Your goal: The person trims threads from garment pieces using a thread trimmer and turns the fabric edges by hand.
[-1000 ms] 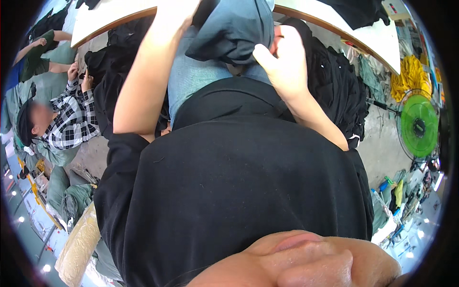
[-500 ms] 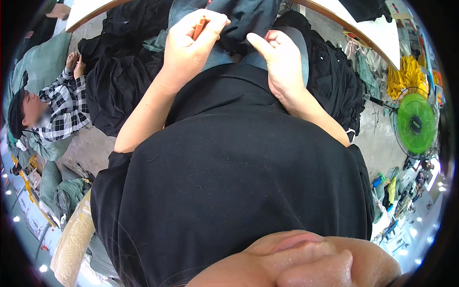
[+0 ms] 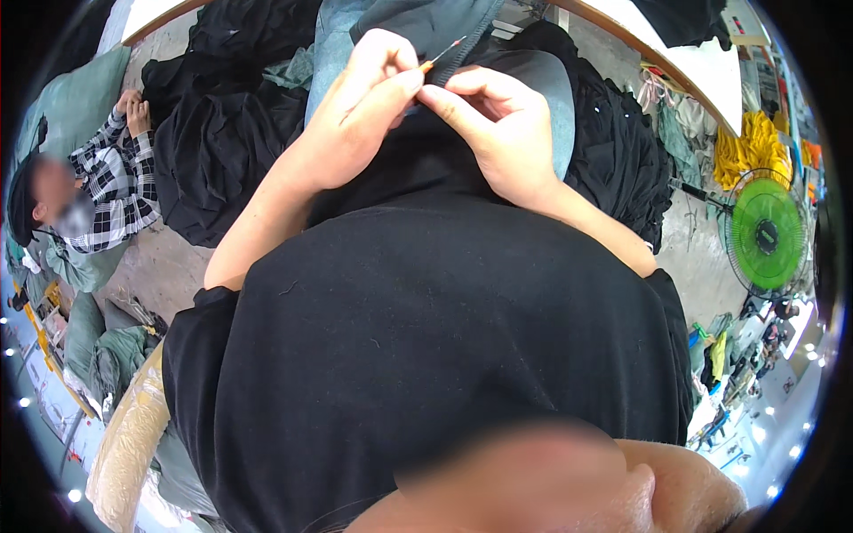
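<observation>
Between the thumb and fingers of my left hand (image 3: 355, 115) is a small seam ripper (image 3: 427, 66) with an orange handle, a thin metal shaft and a red tip pointing up and right. Dark cloth (image 3: 413, 25), seemingly a garment, lies over my lap, a ridged dark edge running along its right side. My right hand (image 3: 515, 133) is closed in a pinch on that cloth, close beside the left fingertips. The fingertips of both hands nearly meet, and the exact spot they grip is partly hidden.
Piles of black cloth lie left (image 3: 227, 160) and right (image 3: 617, 151) of my legs. White tabletops (image 3: 693, 80) edge the far side. A green fan (image 3: 766, 235) stands at right, near yellow cloth (image 3: 753, 151). Another person in a checked shirt (image 3: 120, 191) sits at left.
My hands have come together, the right moving left toward the left. The seam ripper, earlier upright within my left hand, now points out past the fingertips, its metal shaft showing.
</observation>
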Tool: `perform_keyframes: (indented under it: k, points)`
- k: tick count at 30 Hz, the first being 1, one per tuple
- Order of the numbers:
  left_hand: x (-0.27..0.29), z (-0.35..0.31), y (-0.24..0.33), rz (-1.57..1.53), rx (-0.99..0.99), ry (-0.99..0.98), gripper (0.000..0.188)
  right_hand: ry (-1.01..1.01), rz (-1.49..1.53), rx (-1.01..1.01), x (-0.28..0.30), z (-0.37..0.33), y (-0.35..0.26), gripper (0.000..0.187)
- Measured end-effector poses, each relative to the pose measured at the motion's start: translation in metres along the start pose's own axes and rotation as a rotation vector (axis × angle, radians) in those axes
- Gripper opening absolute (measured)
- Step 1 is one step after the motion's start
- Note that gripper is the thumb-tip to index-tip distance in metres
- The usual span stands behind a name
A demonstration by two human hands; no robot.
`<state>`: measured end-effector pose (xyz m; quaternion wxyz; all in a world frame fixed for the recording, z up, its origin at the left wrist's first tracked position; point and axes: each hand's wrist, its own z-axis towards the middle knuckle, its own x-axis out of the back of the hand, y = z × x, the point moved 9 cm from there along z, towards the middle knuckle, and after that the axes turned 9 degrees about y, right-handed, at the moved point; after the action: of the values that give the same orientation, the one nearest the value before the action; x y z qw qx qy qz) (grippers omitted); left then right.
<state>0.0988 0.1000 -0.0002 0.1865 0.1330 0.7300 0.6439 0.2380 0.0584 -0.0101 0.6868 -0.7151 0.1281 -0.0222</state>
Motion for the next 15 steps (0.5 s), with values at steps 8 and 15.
perform_keyframes:
  k: [8,15]
  points:
    - [0.036,-0.034,0.019,0.285,-0.217,0.174,0.016,-0.141,0.137,-0.224,-0.030,0.014,0.017,0.007]
    - [0.046,-0.055,0.025,0.557,-0.333,0.264,0.018,-0.166,0.028,-0.140,-0.034,0.011,0.026,0.008]
